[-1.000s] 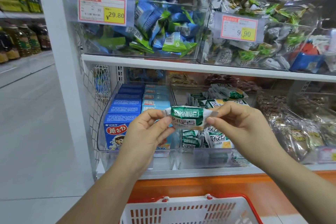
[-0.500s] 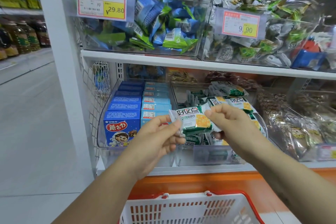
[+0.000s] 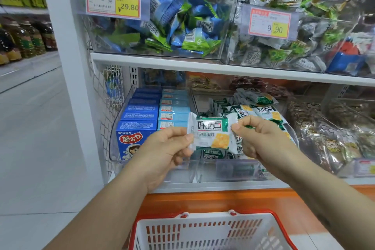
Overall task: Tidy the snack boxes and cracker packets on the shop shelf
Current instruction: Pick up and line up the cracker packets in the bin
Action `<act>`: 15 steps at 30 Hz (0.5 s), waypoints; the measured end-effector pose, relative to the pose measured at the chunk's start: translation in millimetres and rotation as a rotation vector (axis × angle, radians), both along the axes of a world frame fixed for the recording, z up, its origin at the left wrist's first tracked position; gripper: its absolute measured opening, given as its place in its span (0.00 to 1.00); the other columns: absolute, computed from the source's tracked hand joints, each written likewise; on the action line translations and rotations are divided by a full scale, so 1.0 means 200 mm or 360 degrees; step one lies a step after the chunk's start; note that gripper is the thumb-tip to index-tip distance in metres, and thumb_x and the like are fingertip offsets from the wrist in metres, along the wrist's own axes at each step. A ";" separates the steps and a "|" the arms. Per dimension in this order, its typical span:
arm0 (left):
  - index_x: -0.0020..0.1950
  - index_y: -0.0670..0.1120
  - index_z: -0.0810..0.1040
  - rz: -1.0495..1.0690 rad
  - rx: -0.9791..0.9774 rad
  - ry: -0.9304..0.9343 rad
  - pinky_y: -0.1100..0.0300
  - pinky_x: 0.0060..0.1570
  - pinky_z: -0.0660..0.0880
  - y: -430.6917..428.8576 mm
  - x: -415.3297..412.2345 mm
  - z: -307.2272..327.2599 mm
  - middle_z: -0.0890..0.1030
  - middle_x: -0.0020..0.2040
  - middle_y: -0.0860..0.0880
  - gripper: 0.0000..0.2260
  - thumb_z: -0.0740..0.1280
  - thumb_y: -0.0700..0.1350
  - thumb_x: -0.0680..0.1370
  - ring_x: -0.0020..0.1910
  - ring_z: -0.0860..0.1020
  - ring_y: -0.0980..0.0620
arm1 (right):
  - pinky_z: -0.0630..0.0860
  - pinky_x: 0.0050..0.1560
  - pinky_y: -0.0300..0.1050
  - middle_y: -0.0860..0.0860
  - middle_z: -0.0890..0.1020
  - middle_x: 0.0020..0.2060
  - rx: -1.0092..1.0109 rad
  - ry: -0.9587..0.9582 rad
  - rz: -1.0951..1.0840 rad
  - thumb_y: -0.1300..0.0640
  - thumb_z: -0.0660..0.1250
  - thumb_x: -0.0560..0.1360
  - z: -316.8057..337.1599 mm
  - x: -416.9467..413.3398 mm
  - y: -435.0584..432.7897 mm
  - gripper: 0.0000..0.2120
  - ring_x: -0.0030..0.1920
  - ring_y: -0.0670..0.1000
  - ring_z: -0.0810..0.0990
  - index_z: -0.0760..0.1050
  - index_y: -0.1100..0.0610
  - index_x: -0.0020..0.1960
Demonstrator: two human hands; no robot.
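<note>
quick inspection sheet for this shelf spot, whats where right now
surface: lower shelf, white, carrying clear bins
job's things: cracker packet held face-out before its bin; more packets loose inside; snack boxes in two rows, left bin
clutter: nothing seen
hands: left hand and right hand each pinch one packet end
cables: nothing seen
surroundings: red-rimmed basket below; sweets bins with price tags above; oil bottles far left
</note>
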State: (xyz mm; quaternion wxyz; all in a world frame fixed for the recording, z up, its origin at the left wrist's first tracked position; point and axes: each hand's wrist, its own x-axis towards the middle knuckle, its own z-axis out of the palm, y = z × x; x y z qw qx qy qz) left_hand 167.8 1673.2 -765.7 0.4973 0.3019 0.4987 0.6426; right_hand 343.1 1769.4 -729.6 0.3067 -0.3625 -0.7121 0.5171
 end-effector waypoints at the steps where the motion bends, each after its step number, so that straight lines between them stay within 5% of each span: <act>1: 0.53 0.42 0.76 0.0035 0.0034 0.0013 0.70 0.30 0.75 0.00 0.00 0.00 0.81 0.36 0.50 0.06 0.66 0.37 0.76 0.31 0.80 0.60 | 0.66 0.29 0.41 0.50 0.72 0.20 0.0040 0.0028 0.0024 0.57 0.63 0.78 0.00 0.00 -0.01 0.07 0.21 0.47 0.67 0.71 0.57 0.42; 4: 0.48 0.43 0.77 0.0052 0.0149 0.0026 0.62 0.44 0.80 -0.01 0.01 0.01 0.84 0.43 0.47 0.04 0.64 0.41 0.77 0.43 0.84 0.54 | 0.77 0.36 0.43 0.56 0.83 0.31 -0.0140 0.0286 0.0089 0.58 0.59 0.79 0.02 -0.02 -0.03 0.09 0.30 0.53 0.80 0.71 0.58 0.41; 6: 0.46 0.43 0.79 0.0037 0.0179 0.0050 0.58 0.48 0.79 -0.01 0.03 0.02 0.85 0.44 0.47 0.09 0.65 0.48 0.75 0.44 0.84 0.53 | 0.79 0.39 0.44 0.54 0.82 0.30 -0.0165 0.0318 0.0097 0.55 0.57 0.80 0.03 -0.02 -0.04 0.13 0.34 0.55 0.82 0.72 0.59 0.40; 8: 0.42 0.49 0.81 0.0171 0.0180 0.0411 0.63 0.46 0.77 0.00 0.04 0.00 0.85 0.42 0.52 0.07 0.69 0.52 0.72 0.42 0.83 0.57 | 0.78 0.37 0.40 0.48 0.77 0.24 0.0027 0.0233 0.0090 0.53 0.62 0.76 0.01 0.00 -0.04 0.13 0.30 0.49 0.78 0.73 0.60 0.37; 10: 0.39 0.55 0.80 0.0359 0.0200 0.0727 0.66 0.42 0.75 0.00 0.04 -0.02 0.84 0.40 0.57 0.04 0.73 0.47 0.72 0.39 0.81 0.58 | 0.73 0.36 0.35 0.47 0.73 0.23 0.0224 0.0149 0.0081 0.55 0.68 0.72 0.00 0.01 -0.04 0.08 0.27 0.46 0.71 0.74 0.57 0.36; 15: 0.48 0.57 0.73 0.0417 0.0462 0.0672 0.54 0.48 0.78 0.01 0.06 -0.02 0.71 0.46 0.55 0.18 0.72 0.34 0.72 0.41 0.80 0.54 | 0.75 0.41 0.39 0.49 0.83 0.32 0.0108 0.0203 0.0103 0.55 0.70 0.67 -0.03 0.01 -0.04 0.13 0.34 0.46 0.78 0.76 0.52 0.51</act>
